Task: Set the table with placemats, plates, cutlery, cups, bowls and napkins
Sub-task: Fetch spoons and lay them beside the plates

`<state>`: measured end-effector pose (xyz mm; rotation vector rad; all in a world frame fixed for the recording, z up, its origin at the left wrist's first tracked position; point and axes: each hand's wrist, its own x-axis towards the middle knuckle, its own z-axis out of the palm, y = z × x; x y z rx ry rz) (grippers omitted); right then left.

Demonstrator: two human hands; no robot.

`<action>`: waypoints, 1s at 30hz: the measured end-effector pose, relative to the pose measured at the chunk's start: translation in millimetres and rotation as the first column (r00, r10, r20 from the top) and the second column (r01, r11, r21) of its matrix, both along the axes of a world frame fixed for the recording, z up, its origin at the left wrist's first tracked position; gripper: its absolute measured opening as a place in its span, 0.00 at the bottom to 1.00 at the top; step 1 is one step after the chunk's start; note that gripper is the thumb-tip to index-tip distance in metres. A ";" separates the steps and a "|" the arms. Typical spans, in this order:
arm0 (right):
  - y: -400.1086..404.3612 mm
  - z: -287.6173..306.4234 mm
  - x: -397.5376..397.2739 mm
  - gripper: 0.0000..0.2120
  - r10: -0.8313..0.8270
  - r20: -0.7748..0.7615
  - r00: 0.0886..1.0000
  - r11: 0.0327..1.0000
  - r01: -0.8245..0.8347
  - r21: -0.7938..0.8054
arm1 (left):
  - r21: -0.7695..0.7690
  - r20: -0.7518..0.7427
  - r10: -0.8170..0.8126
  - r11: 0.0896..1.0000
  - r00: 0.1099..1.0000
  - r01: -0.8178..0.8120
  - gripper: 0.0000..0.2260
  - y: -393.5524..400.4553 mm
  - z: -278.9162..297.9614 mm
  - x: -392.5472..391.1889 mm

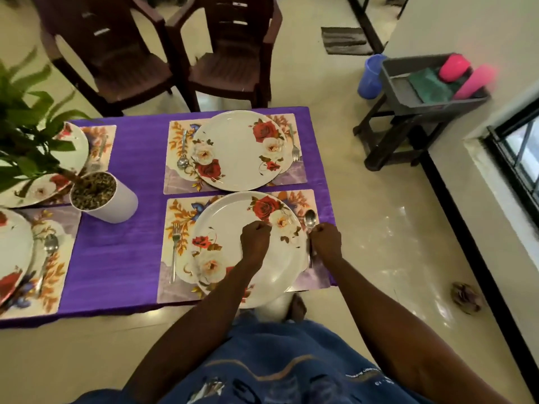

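The near floral plate (233, 258) lies on a floral placemat (180, 211) at the table's right front. A fork (175, 249) lies left of this plate and a spoon (309, 220) lies right of it. My right hand (326, 242) is curled over the spoon's handle and seems to pinch it. My left hand (255, 240) hovers over the plate's right half with fingers curled; nothing shows in it. Behind stands a second plate (237, 150) on its placemat (175, 176), with a spoon (182, 153) on its left and a fork (294, 145) on its right.
The purple tablecloth (131, 199) also carries two more place settings at the left (17, 252) and a potted plant in a white pot (110, 205). Two dark chairs (227, 62) stand behind. A grey bin (408, 91) on a stool holds pink cups (455, 68); a blue cup (372, 77) is beside it.
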<state>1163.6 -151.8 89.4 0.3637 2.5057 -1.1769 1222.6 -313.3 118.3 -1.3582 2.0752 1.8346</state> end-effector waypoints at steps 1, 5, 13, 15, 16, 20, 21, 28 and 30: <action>0.9 0.0 1.8 0.08 0.015 -0.010 1.000 1.000 -0.015 0.006 | -0.010 -0.005 0.010 1.000 1.000 -0.010 0.08 6.0 0.8 0.9; 2.3 -0.3 13.8 0.11 0.040 -0.026 0.999 0.997 -0.042 -0.064 | -0.071 -0.005 0.015 0.997 1.000 -0.015 0.07 22.3 2.1 8.9; 7.5 -20.8 20.7 0.05 0.128 -0.084 0.988 0.991 -0.125 0.047 | -0.114 -0.024 -0.048 0.992 0.999 0.045 0.07 30.4 1.8 22.1; 6.9 -18.3 22.7 0.06 0.112 -0.070 0.991 0.993 -0.109 0.039 | -0.121 -0.014 -0.069 0.990 0.997 0.067 0.07 27.8 1.7 25.5; 6.5 -17.1 23.7 0.06 0.106 -0.070 0.992 0.994 -0.104 0.036 | -0.125 -0.013 -0.075 0.989 0.997 0.073 0.08 26.6 1.4 27.5; 5.8 -16.0 27.3 0.11 0.122 -0.060 0.991 0.992 -0.119 0.044 | -0.155 0.000 -0.099 0.983 0.995 0.097 0.08 22.6 -0.1 35.2; 5.2 -16.3 28.0 0.12 0.124 -0.055 0.991 0.992 -0.122 0.043 | -0.164 0.004 -0.106 0.981 0.994 0.105 0.08 21.1 -1.1 38.0; 1.6 -8.9 29.0 0.09 0.092 -0.028 0.995 0.995 -0.091 0.029 | -0.181 -0.005 -0.111 0.978 0.994 0.108 0.08 12.8 -1.0 45.9; 0.3 -7.5 28.7 0.09 0.088 -0.039 0.995 0.996 -0.087 0.010 | -0.181 -0.015 -0.114 0.977 0.993 0.109 0.08 11.2 -1.1 46.4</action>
